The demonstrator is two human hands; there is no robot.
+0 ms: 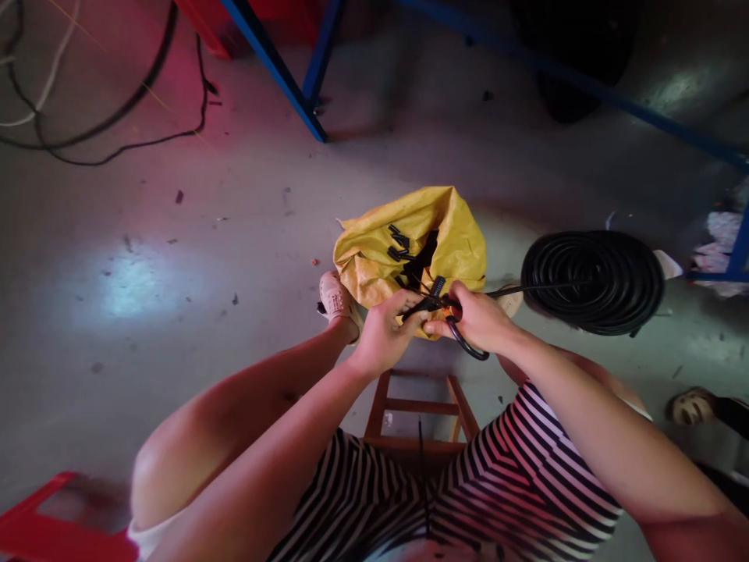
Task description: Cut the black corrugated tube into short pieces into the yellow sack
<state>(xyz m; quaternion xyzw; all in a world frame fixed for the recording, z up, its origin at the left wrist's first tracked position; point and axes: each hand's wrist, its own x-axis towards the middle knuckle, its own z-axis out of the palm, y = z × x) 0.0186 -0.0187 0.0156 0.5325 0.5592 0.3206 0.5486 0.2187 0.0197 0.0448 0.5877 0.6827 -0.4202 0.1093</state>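
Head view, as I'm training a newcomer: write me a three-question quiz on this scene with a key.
1. Where does the black coil lie from the yellow bag, as pictured? A: left; B: right; C: inside it.
2. True or false: the left hand and right hand both wear gloves.
3. Fill in: a black strand runs between the ____ hand and the coil.
Key: 1 B; 2 false; 3 right.

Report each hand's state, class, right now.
Left hand: closed on a black piece, unclear what.
Right hand: closed, holding a black cable and a curved black handle.
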